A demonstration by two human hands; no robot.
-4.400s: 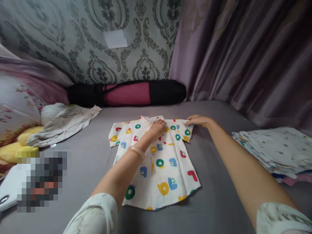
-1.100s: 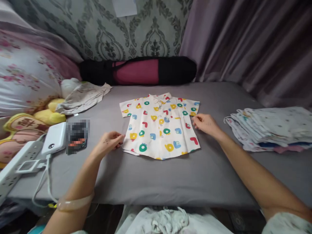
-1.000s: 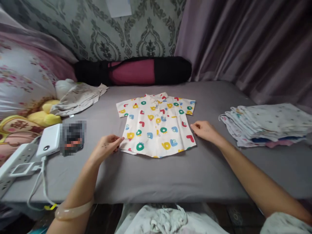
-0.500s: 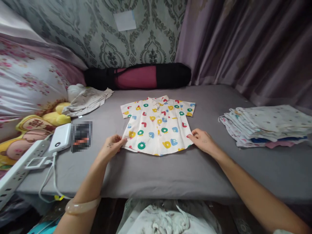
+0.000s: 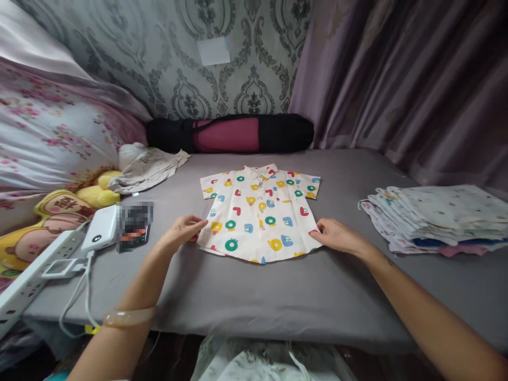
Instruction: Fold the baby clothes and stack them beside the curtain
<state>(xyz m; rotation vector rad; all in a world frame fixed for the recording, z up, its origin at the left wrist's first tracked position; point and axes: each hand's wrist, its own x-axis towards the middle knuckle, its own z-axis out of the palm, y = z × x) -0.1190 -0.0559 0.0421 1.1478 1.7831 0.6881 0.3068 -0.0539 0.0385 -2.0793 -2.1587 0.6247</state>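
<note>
A small white short-sleeved shirt (image 5: 260, 217) with a print of coloured letters lies spread flat on the grey sheet (image 5: 254, 296), its collar pointing away from me. My left hand (image 5: 184, 230) pinches its left side edge a little above the hem, thumb and fingers closed together. On the opposite side edge, my right hand (image 5: 337, 236) has the cloth between thumb and fingers. The shirt's body lies smooth between the two hands, and both sleeves stretch outwards.
Folded clothes (image 5: 440, 217) are stacked at the right. At the left are a white power bank (image 5: 99, 227), a blurred phone-like object (image 5: 135, 227), a power strip (image 5: 39, 280), plush toys (image 5: 55, 222) and a crumpled garment (image 5: 153, 172). A long black-and-red bag (image 5: 226, 135) lies along the wall.
Both hands have shifted slightly up along the shirt's side edges, still at the cloth. The camera view has tilted up a little, so everything sits lower. The shirt stays spread flat.
</note>
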